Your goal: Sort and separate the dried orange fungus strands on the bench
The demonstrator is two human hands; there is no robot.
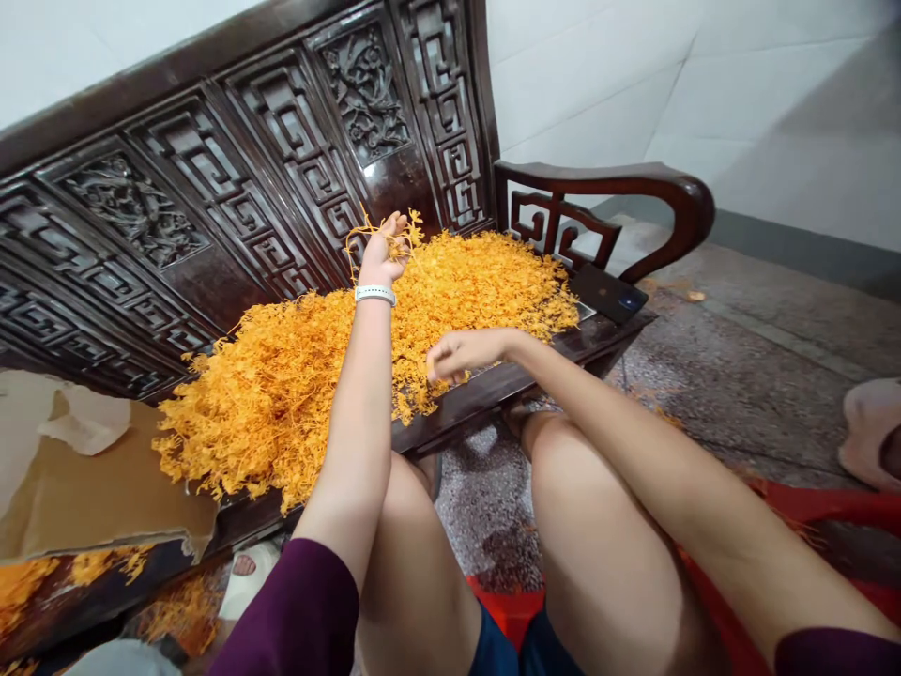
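Note:
A wide heap of orange, thin, branching strands (274, 394) covers most of the seat of a dark carved wooden bench. My left hand (389, 252), with a white watch band (375, 294) at the wrist, is raised above the back of the heap. Its fingers curl around a small bunch of orange strands (414, 231), and some long ends stick out to the left. Close to the front edge of the seat, my right hand (468, 355) is low over the heap with its fingers closed. Orange bits show around those fingertips, but what they grip is hidden.
A dark phone (609, 293) lies at the bench's right end, below the curved armrest (662, 178). Brown cardboard (105, 488) is at the left, with more orange strands (99, 565) under it. Red plastic (809, 507) shows beside my legs. Stray orange bits lie on the floor.

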